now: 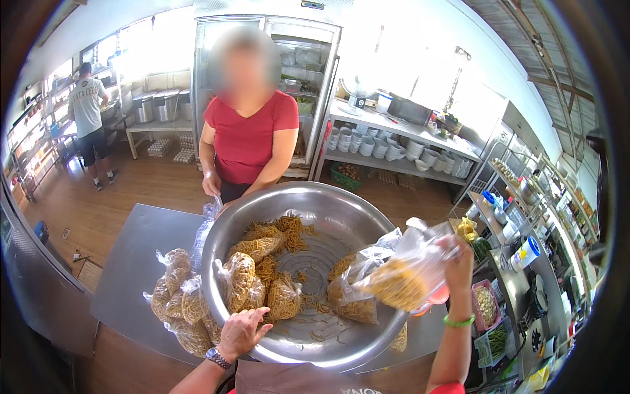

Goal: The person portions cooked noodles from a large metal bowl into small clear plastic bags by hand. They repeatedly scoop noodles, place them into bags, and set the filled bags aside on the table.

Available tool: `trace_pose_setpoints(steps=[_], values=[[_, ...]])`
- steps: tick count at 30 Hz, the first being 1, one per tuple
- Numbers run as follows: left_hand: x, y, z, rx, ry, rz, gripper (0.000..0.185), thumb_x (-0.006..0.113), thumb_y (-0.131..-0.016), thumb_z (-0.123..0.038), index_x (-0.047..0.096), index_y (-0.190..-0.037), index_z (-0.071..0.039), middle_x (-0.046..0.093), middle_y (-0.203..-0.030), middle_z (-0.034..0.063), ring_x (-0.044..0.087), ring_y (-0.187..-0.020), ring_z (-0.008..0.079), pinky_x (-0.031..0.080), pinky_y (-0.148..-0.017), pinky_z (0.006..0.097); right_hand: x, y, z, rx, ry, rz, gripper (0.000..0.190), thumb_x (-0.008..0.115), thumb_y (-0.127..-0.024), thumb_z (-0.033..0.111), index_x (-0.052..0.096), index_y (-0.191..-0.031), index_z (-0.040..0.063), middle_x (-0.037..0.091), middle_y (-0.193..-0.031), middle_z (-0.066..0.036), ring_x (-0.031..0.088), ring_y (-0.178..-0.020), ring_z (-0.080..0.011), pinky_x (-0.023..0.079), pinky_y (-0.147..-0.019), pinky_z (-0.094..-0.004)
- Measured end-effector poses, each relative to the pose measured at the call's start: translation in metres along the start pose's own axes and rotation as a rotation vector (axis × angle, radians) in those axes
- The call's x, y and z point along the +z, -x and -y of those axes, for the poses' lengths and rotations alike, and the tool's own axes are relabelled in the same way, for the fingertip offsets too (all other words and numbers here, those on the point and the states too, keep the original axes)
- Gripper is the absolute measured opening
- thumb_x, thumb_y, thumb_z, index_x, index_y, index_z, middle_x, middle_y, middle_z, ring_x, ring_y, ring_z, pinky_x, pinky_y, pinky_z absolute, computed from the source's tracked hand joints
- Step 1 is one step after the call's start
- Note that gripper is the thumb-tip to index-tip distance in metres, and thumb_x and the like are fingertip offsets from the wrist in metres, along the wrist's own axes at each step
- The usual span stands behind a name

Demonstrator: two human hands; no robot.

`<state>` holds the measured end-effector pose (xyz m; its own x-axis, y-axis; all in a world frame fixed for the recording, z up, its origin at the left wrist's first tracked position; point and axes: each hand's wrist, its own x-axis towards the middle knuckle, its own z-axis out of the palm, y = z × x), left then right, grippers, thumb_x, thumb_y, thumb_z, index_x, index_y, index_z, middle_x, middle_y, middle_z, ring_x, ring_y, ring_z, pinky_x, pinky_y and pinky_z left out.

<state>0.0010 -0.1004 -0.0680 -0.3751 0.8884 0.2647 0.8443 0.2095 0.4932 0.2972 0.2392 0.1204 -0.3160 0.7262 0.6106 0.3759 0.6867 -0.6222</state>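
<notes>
My right hand [456, 261], with a green bangle on the wrist, grips the top of a clear plastic bag of brown noodles [399, 284]. That bag hangs tilted over the right rim of a large stainless steel basin [339, 197]. At the basin's near left rim is my left hand [244, 329], fingers apart and holding nothing. Just beyond its fingertips sits a filled noodle bag [284, 298]. Loose noodles [294, 231] and more filled bags lie along the basin's left side. Other bags [352, 303] lean inside on the right, partly hidden by the held one.
Several noodle bags [184, 305] are piled on the metal table [133, 256] left of the basin. Across it, a person in a red shirt [253, 133] handles a plastic bag [206, 229]. Shelves with containers [521, 256] stand at right. Another person [87, 108] stands far left.
</notes>
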Motion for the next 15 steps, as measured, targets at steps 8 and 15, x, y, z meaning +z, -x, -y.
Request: trace_pose_setpoints(steps=[8, 15], values=[[0.011, 0.003, 0.004, -0.09, -0.171, 0.165, 0.036, 0.063, -0.089, -0.043, 0.064, -0.107, -0.012, 0.071, -0.086, 0.0103, 0.068, -0.079, 0.0288, 0.048, -0.076, 0.0408, -0.081, -0.091, -0.134, 0.185, 0.017, -0.116, 0.022, 0.052, -0.088, 0.004, 0.066, -0.105, 0.003, 0.064, -0.088, -0.001, 0.052, -0.07, -0.0055, 0.041, -0.059, -0.023], [0.019, 0.003, 0.01, -0.173, -0.265, 0.254, 0.037, 0.065, -0.086, -0.046, 0.066, -0.101, -0.012, 0.07, -0.076, 0.0143, 0.069, -0.074, 0.0304, 0.049, -0.075, 0.0439, -0.127, -0.102, -0.183, 0.335, -0.273, -0.236, 0.018, 0.053, -0.092, 0.008, 0.062, -0.107, 0.009, 0.054, -0.071, 0.005, 0.044, -0.054, -0.0043, 0.032, -0.043, -0.0212]])
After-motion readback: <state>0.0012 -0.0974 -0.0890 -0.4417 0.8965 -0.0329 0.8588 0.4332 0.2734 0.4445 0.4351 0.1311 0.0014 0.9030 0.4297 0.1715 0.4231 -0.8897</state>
